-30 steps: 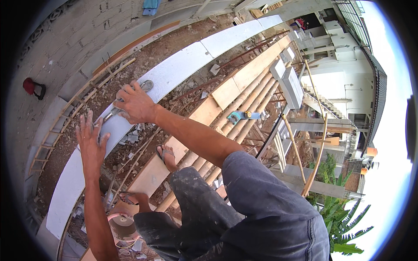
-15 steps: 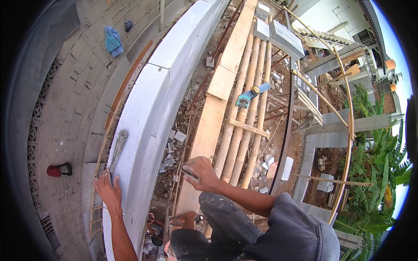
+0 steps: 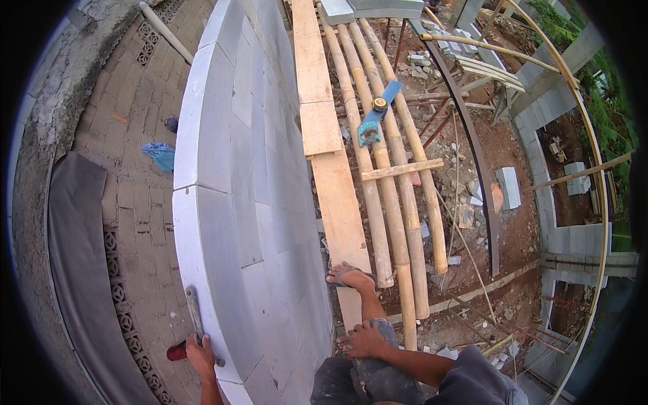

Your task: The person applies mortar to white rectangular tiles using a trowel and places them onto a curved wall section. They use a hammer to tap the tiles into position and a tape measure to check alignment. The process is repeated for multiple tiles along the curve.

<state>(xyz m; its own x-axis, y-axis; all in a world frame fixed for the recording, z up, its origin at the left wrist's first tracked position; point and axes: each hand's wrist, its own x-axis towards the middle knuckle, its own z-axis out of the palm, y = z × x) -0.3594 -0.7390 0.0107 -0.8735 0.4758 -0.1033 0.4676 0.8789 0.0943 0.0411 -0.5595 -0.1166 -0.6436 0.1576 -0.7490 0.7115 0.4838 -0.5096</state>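
My left hand (image 3: 200, 354) is at the white top edge of a tall block wall (image 3: 185, 233). Its fingers bend round the lower part of a long, grey, mortar-stained tool (image 3: 194, 307) lying along that edge; its exact kind is unclear. My right hand (image 3: 364, 339) rests on my raised knee, fingers spread over the dirty trousers, nothing seen in it. My sandalled foot (image 3: 352, 275) stands on a wooden plank (image 3: 341, 209) beside the wall. On the bamboo poles lie a blue flat tool (image 3: 391, 90), a yellow-and-black tape measure (image 3: 380, 104) and a teal tool (image 3: 368, 133).
Several bamboo poles (image 3: 398, 196), with a wooden crosspiece (image 3: 403, 169), run alongside the plank above rubble-strewn ground. Pale blocks (image 3: 337, 10) sit at their far end. A dark beam (image 3: 466, 135) curves past on the right. Beyond the wall, a blue cloth (image 3: 158, 155) lies on brickwork.
My view has turned and shifted along the wall. The right hand has come down onto my knee. The left hand now overlaps the grey tool more, round its lower part.
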